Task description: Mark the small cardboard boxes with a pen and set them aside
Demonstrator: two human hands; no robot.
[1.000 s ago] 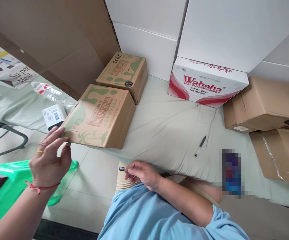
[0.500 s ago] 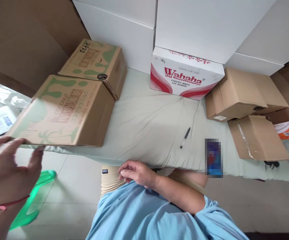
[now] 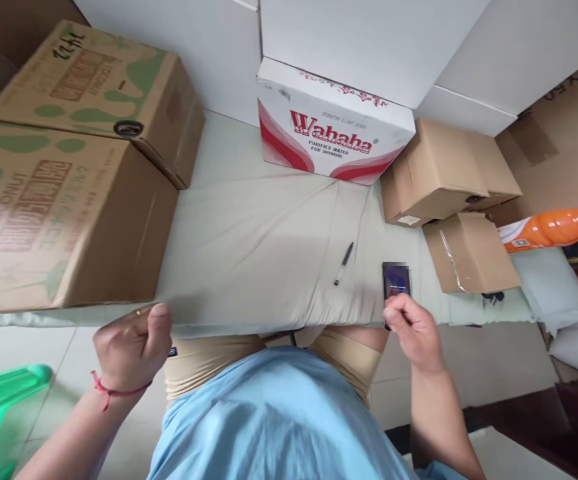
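Note:
My left hand [image 3: 133, 347] is closed in a fist, thumb on top, just in front of the bed's edge. Beside it is the nearer coconut carton [image 3: 113, 233], brown with green print. A red string is tied round that wrist. My right hand [image 3: 416, 330], also closed with its fingers curled in, overlaps the lower end of a phone [image 3: 396, 280] lying on the pale green sheet [image 3: 249, 247]. Whether it touches the phone I cannot tell. Left of the phone a black pen [image 3: 343, 263] lies on the sheet. Nothing shows inside either fist.
A second coconut carton [image 3: 89, 87] stands behind the first. At the back is a white and red Wahaha water box [image 3: 333, 130]. Two brown cartons, one larger [image 3: 443, 167] and one smaller [image 3: 471, 253], are at right, near an orange package [image 3: 559, 227]. A green stool [image 3: 9, 407] is at lower left.
My left hand has let go of the coconut carton's front corner, come in towards my body and closed. My right hand has moved from my lap to the phone. The view has swung right.

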